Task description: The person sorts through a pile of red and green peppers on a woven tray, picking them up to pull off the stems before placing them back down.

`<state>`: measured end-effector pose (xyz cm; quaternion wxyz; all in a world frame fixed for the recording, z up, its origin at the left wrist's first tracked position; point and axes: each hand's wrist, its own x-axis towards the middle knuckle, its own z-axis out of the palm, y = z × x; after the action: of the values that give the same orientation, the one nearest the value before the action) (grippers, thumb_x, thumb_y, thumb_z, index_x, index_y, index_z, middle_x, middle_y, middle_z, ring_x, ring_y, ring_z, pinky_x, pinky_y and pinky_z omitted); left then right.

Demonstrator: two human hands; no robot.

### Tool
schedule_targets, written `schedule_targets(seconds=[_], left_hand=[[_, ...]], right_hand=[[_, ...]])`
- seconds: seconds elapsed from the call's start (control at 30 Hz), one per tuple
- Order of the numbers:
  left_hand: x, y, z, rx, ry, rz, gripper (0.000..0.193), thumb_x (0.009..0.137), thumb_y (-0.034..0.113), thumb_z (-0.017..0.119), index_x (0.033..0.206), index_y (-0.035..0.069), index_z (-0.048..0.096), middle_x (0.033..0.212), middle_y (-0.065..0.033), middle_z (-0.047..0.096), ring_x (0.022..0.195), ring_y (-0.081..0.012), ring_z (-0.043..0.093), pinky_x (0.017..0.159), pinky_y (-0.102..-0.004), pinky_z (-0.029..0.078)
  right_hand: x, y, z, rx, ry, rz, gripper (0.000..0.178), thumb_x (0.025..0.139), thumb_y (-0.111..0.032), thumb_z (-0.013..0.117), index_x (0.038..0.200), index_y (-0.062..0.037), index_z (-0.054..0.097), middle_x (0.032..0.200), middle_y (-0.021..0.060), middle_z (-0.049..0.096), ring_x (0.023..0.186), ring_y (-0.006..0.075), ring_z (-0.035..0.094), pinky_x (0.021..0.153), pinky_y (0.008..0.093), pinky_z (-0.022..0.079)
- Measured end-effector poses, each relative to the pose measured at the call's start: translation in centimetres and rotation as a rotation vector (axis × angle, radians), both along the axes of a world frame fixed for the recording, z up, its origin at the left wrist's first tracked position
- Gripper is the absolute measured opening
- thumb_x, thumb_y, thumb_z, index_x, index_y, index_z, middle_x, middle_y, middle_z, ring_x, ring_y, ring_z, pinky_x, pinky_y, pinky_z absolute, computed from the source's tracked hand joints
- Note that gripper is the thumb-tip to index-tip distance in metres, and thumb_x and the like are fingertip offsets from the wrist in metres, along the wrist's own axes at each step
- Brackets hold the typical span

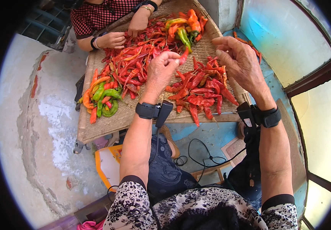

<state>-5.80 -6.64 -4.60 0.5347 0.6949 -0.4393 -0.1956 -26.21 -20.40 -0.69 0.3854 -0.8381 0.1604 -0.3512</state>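
Observation:
Above the woven tray (pixel 108 124), my left hand (pixel 161 71) pinches a red chili pepper (pixel 184 56) between thumb and fingers. To its right my right hand (pixel 239 57) is raised over the tray's right edge, fingers apart, nothing visible in it. Below and between the hands lies a pile of dried red chilies (pixel 202 90). A larger heap of red chilies (pixel 134 63) covers the middle and left of the tray. Green, yellow and orange peppers (pixel 106 96) sit at the left, and more orange and green peppers (pixel 188 27) at the far right.
Across the tray a co-worker's hands (pixel 125 32) work in the large heap. Windows (pixel 288 42) stand close on the right, a bare wall (pixel 46 115) on the left. Black cables (pixel 207 157) and an orange-and-white bag (pixel 110 163) lie below the tray.

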Motion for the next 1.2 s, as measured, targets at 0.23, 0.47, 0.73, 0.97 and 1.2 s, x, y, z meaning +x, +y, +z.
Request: schedule_targets(seconds=[0.23, 0.47, 0.73, 0.97, 1.2], left_hand=[[1.9, 1.8, 2.1, 0.108, -0.547, 0.339, 0.039, 0.089, 0.025, 0.062, 0.121, 0.004, 0.058, 0.108, -0.0161, 0.064, 0.096, -0.0275, 0.062, 0.085, -0.0383, 0.050], [-6.1, -1.9, 0.7, 0.036, -0.675, -0.274, 0.043, 0.086, 0.021, 0.065, 0.125, 0.007, 0.057, 0.112, -0.0163, 0.064, 0.106, -0.0280, 0.060, 0.089, -0.0365, 0.049], [-6.0, -2.2, 2.3, 0.013, -0.430, -0.105, 0.015, 0.088, 0.012, 0.063, 0.100, 0.002, 0.065, 0.086, -0.0104, 0.068, 0.076, -0.0186, 0.066, 0.068, -0.0312, 0.051], [-0.4, 0.7, 2.7, -0.186, -0.197, 0.111, 0.021, 0.095, 0.018, 0.059, 0.106, 0.001, 0.065, 0.084, -0.0028, 0.068, 0.075, -0.0065, 0.059, 0.067, -0.0243, 0.049], [3.3, 4.7, 3.7, 0.091, -0.524, 0.423, 0.030, 0.095, 0.026, 0.056, 0.108, 0.003, 0.069, 0.089, -0.0113, 0.070, 0.081, -0.0216, 0.066, 0.076, -0.0332, 0.050]], right_hand=[[0.2, -0.7, -0.4, 0.070, -0.089, -0.065, 0.024, 0.090, -0.009, 0.059, 0.113, -0.0014, 0.063, 0.081, 0.0092, 0.066, 0.068, 0.0140, 0.060, 0.064, 0.0285, 0.050], [0.1, -1.0, -0.3, 0.116, -0.154, -0.101, 0.025, 0.089, -0.010, 0.060, 0.112, -0.0017, 0.063, 0.082, 0.0095, 0.067, 0.066, 0.0137, 0.060, 0.063, 0.0283, 0.050], [-0.6, -1.8, -0.3, 0.106, -0.141, -0.130, 0.023, 0.088, -0.011, 0.062, 0.109, -0.0014, 0.064, 0.082, 0.0120, 0.068, 0.065, 0.0168, 0.061, 0.063, 0.0296, 0.050], [-0.6, -1.1, 0.0, 0.095, -0.124, -0.124, 0.024, 0.088, -0.010, 0.062, 0.109, 0.0009, 0.063, 0.082, 0.0122, 0.068, 0.066, 0.0162, 0.060, 0.063, 0.0300, 0.049], [0.0, -0.4, -0.1, 0.065, -0.081, -0.062, 0.023, 0.088, -0.008, 0.060, 0.109, 0.0017, 0.063, 0.077, 0.0091, 0.065, 0.064, 0.0142, 0.057, 0.061, 0.0294, 0.048]])
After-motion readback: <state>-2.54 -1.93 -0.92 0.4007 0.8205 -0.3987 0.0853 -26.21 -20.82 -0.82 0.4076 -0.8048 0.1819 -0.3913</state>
